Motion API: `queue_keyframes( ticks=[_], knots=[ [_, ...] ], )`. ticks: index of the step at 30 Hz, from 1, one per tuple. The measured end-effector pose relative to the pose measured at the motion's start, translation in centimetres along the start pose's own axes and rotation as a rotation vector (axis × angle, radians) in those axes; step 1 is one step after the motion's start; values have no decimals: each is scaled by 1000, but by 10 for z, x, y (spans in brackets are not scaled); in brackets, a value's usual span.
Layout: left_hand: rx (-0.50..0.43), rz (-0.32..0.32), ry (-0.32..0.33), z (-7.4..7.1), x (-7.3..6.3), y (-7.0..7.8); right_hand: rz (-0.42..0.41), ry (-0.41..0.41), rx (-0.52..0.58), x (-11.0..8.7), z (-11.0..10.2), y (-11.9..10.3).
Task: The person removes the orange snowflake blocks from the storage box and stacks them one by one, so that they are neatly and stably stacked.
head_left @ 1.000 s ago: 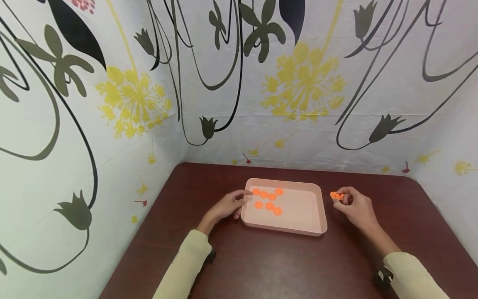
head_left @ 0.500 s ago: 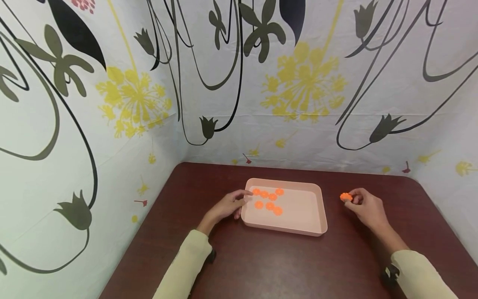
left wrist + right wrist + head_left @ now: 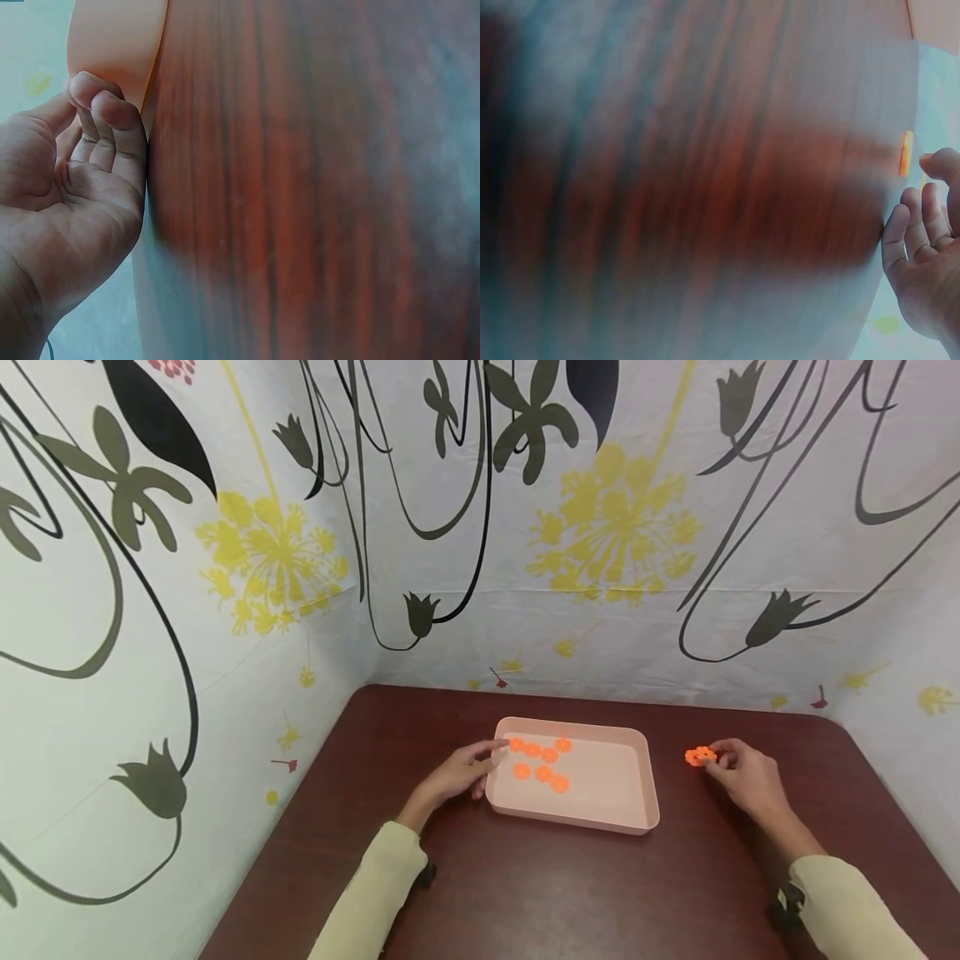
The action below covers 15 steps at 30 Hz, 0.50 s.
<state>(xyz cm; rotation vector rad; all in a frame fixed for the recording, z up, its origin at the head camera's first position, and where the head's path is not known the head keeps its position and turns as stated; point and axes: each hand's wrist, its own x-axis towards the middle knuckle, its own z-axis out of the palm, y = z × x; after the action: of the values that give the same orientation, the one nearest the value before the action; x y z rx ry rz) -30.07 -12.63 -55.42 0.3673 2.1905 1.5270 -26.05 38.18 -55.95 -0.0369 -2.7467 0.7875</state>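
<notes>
A: Where were the loose discs (image 3: 694, 757)?
B: Just right of the tray (image 3: 607, 785), outside it. Orange, scalloped edges, looked like two. Flat on the table (image 3: 570, 902) or slightly above it: couldn't tell.
A: Right hand (image 3: 752, 778)?
B: Thumb and forefinger at the discs' right end. Head view looked like a pinch; right wrist view showed a gap beside the thumb. Grasping or released: couldn't tell.
A: Left hand (image 3: 453, 772)?
B: Resting on the tray's left rim, forefinger reaching over it. Fingers relaxed, not clenched. Probably steadying the tray.
A: Tray discs (image 3: 532, 750)?
B: Seven, orange, all toward the left half, some touching. Low walls likely kept them from sliding off.
A: Why the tray there?
B: Between the hands, slightly skewed; my guess, easy reach for both.
A: Surface, room?
B: Table dark red-brown, smooth, soft sheen in front of the tray, rounded far corners. Wall covering (image 3: 465, 556) behind and at left: pale, printed grey-green stems, yellow flower heads, faint crease across the back.
</notes>
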Motion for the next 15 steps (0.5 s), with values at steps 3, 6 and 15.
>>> queue_keyframes(
  ticks=[3,6,15],
  knots=[
    [1,9,-3,0,0,-1,7,-17,-10,1,1,-2],
    [0,17,-8,0,-1,-1,9,-32,-20,1,2,-3],
    [13,14,-10,-1,-3,1,32,-46,-47,2,6,-1]
  ],
)
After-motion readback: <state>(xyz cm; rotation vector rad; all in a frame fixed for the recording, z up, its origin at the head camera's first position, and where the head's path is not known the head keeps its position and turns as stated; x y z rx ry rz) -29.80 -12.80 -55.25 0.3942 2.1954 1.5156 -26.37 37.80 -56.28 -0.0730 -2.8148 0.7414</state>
